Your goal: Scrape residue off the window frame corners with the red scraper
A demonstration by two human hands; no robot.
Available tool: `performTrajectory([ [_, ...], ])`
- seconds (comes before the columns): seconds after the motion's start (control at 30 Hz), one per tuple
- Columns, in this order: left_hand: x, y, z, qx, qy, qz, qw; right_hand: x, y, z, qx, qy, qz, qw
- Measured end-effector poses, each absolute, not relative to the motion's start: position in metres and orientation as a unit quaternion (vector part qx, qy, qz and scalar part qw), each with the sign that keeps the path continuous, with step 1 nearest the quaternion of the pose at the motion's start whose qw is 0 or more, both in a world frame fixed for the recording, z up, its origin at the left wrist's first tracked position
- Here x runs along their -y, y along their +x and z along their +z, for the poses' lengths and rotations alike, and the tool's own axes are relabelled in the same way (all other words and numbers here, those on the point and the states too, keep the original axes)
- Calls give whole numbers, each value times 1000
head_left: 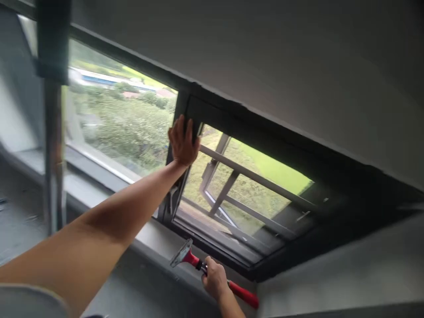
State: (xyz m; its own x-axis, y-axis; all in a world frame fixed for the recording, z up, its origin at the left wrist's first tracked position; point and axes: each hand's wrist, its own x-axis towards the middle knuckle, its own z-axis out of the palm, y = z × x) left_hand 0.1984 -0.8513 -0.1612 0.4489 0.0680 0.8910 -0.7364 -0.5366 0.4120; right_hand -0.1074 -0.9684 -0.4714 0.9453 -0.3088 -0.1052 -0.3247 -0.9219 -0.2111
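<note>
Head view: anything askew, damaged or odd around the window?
Nothing looks damaged or spilled. The whole picture is tilted, so the window frame runs slantwise; that looks like head tilt, not a crooked frame. The left hand rests on the upright frame bar, the right hand grips a red-handled scraper by the sill.

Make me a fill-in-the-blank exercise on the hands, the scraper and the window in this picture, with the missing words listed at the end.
1. The left hand presses against the dark window frame with its fingers ____.
2. The right hand grips a scraper whose handle is ____ in colour.
3. The scraper's metal blade lies close to the grey ____ below the window.
4. Outside the glass, the ground is covered in ____ vegetation.

Missing words: spread; red; sill; green
</note>
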Motion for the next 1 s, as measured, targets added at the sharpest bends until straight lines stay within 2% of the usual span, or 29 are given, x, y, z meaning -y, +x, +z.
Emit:
performTrajectory([
  [0.13,853,199,-162,228,735,486,414,973,-160,-391,-282,-892,-325,137],
  [0.23,852,196,-160,228,732,497,406,983,-190,-329,-369,-825,-415,106],
  [0.33,852,193,-158,229,725,510,402,997,-200,-287,-390,-813,-416,115],
  [0.43,852,193,-157,230,721,514,404,1009,-197,-269,-385,-808,-424,140],
  [0.77,851,198,-159,233,718,516,404,1030,-180,-259,-397,-801,-428,132],
  [1.0,851,197,-159,241,718,506,412,1029,-187,-259,-403,-797,-403,202],
])
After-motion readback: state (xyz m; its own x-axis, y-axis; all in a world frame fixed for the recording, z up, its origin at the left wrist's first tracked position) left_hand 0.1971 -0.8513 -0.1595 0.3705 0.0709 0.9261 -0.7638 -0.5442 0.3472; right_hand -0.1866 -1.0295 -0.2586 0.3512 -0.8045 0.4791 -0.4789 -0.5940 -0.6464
